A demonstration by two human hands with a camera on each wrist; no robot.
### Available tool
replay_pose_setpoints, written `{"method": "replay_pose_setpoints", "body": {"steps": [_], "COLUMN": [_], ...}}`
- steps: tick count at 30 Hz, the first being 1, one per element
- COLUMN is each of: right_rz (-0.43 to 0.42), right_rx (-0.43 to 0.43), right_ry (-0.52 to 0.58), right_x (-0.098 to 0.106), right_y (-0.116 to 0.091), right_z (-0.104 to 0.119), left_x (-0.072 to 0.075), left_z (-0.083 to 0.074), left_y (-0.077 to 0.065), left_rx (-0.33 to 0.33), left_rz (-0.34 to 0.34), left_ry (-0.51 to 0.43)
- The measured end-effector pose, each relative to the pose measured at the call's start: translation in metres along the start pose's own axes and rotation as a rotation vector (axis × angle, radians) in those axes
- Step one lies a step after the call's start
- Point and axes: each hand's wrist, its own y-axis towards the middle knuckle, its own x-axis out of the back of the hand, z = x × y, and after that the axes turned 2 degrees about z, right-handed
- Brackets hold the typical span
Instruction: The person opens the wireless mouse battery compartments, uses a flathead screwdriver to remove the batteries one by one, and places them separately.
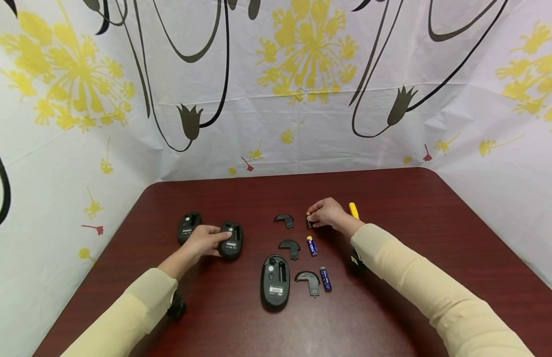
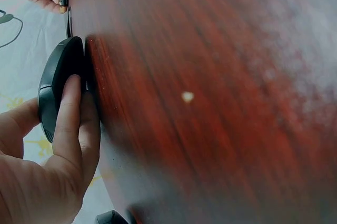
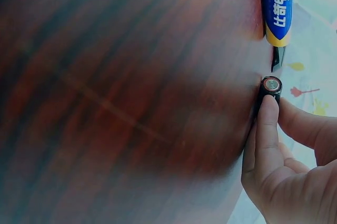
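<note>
My left hand (image 1: 205, 241) grips a black computer mouse (image 1: 231, 241), its underside and open battery slot facing up. In the left wrist view the thumb and fingers hold that mouse (image 2: 60, 84) by its edges, tilted just above the table. With the right hand (image 1: 328, 213) I pinch a black and copper-coloured battery (image 1: 309, 220) between thumb and fingers. The right wrist view shows that battery's end (image 3: 271, 84) at the fingertips. Nearest to it lie a battery cover (image 1: 284, 220) and a blue battery with a yellow end (image 1: 312, 246).
Another upturned mouse (image 1: 187, 227) lies left of my left hand. A third mouse (image 1: 275, 282) is nearer, beside two more covers (image 1: 291, 248) (image 1: 309, 281) and a dark blue battery (image 1: 325, 279). A yellow-handled tool (image 1: 353, 210) lies behind my right wrist. Patterned cloth (image 1: 302, 144) surrounds the table.
</note>
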Motion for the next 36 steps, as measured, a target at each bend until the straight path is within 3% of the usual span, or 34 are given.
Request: {"method": "replay_pose_setpoints", "body": {"steps": [15, 36], "right_rz": [-0.013, -0.009], "right_rx": [-0.011, -0.007], "right_ry": [0.004, 0.000], "right_x": [-0.001, -0.001], "right_y": [-0.001, 0.001], "right_z": [0.001, 0.001], "left_x": [0.001, 0.004], "left_z": [-0.002, -0.003], "left_y": [-0.004, -0.011], "left_rx": [-0.045, -0.057], "left_rz": [-0.061, -0.082], "left_ry": [0.181, 0.240]}}
